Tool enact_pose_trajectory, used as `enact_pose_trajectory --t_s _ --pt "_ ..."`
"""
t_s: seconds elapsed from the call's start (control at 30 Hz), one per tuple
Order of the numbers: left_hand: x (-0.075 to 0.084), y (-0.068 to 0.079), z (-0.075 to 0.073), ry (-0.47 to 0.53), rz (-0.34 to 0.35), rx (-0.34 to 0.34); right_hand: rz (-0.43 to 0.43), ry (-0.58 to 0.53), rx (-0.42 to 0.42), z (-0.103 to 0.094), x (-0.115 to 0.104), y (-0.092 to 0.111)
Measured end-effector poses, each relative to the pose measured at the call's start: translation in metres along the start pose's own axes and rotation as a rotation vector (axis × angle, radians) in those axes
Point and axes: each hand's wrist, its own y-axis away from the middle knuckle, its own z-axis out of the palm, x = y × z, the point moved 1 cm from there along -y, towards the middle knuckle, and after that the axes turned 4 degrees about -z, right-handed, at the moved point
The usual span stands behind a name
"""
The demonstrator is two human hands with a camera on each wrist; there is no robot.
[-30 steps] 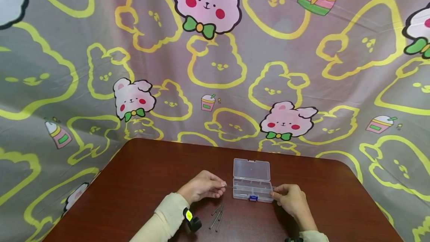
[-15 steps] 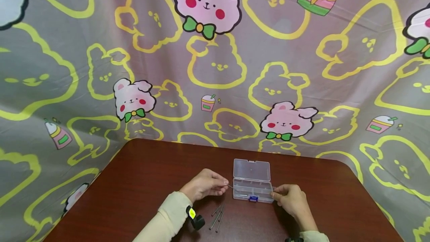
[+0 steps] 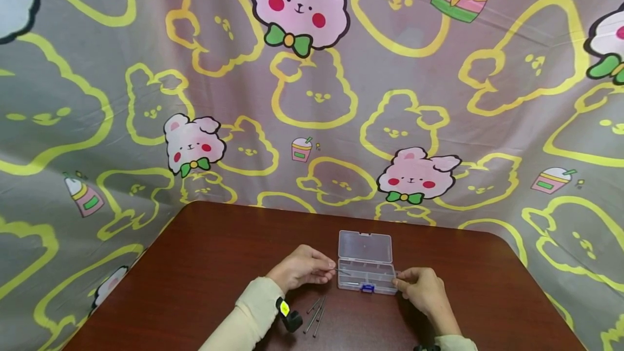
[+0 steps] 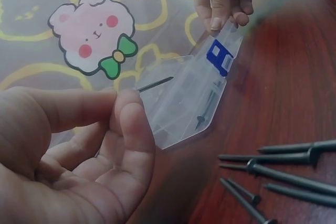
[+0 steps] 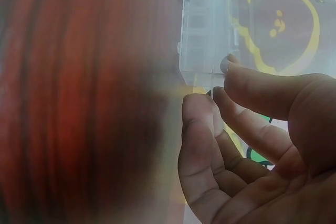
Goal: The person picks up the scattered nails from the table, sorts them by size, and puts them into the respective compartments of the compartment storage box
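A clear plastic compartment box (image 3: 365, 246) stands with its lid raised, a blue latch (image 3: 368, 288) at its front. My left hand (image 3: 303, 268) pinches a dark nail (image 4: 156, 84) between thumb and fingertips, its pointed end over the box's left side. At the opposite end, my right hand (image 3: 423, 289) grips the box's right edge between thumb and fingers. One front compartment holds at least one nail (image 4: 211, 98), seen through the wall in the left wrist view. Several loose nails (image 4: 286, 158) lie on the table in front of the left hand.
The reddish-brown table (image 3: 219, 253) has a rounded far right corner. A patterned curtain (image 3: 336, 80) hangs behind it and along both sides. A black wrist camera (image 3: 292, 320) sits on the left cuff, close above the loose nails.
My left hand has shifted slightly to the right, bringing the nail further over the box and tilting its point down. The right hand and box look unmoved.
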Motion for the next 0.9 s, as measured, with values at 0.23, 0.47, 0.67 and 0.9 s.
enact_pose_trajectory --t_s 0.23,0.47,0.67,0.9 --pt "0.0 -0.005 0.012 -0.049 0.021 0.003 -0.009 0.0 0.014 -0.001 0.001 0.0" --pt "0.006 -0.01 0.022 -0.14 0.037 -0.002 -0.006 0.003 0.012 -0.001 0.002 0.0" --pt "0.008 -0.014 0.027 -0.261 0.043 0.059 -0.005 0.012 0.006 -0.001 0.002 0.0" --pt "0.009 -0.014 0.033 -0.43 0.095 0.133 -0.009 0.011 0.007 0.0 0.001 -0.001"
